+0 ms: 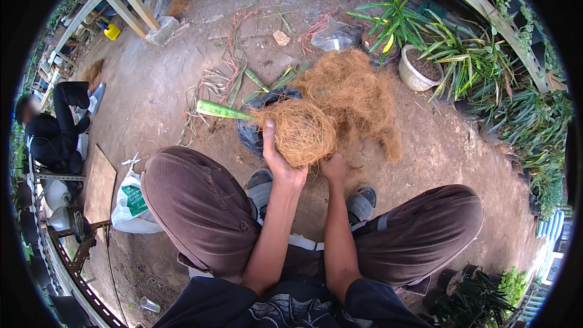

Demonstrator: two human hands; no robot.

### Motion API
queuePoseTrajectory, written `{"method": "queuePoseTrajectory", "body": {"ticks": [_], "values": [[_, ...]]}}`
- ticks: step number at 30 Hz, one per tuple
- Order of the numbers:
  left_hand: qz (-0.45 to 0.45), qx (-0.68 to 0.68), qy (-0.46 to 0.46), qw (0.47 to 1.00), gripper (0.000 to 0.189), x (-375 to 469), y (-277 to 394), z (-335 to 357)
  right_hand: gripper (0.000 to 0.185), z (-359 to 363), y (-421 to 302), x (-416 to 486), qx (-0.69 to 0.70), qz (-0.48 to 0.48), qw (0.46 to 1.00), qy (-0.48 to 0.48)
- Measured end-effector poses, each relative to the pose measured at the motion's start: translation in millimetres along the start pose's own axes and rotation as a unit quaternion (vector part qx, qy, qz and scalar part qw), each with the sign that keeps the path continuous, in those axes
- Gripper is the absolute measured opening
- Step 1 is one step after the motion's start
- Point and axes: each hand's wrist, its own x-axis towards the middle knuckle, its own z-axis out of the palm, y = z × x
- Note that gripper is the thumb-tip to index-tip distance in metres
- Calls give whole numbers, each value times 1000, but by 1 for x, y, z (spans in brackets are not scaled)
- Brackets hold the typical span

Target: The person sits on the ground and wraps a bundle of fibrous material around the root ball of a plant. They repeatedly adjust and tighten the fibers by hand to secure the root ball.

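My left hand (283,164) holds a round ball of brown coconut fibre (306,134), its thumb on the near left side. A green snake plant leaf (224,110) sticks out of the ball towards the left. My right hand (334,167) is closed at the ball's lower right edge; whether its fingers pinch fibre or string is hard to tell. Behind the ball lies a big loose heap of coconut fibre (350,86). A black plastic bag (249,134) shows under and beside the ball. Strips of dried leaf and red string (230,73) lie on the ground beyond.
Potted plants (421,70) line the right side. A clear plastic bag (334,38) and a stone (281,38) lie beyond the heap. At left are a white sack (133,207), a wooden board (99,187) and a seated person (54,132). A plastic cup (149,304) lies at lower left.
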Motion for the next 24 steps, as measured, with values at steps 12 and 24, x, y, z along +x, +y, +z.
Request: {"method": "queuePoseTrajectory", "body": {"ticks": [12, 24], "values": [[3, 6, 11, 1000, 54, 0, 5, 3, 32, -74, -44, 5, 376, -105, 915, 106], [-121, -12, -44, 992, 43, 6, 0, -19, 37, -151, -92, -28, 670, -65, 739, 46]]}}
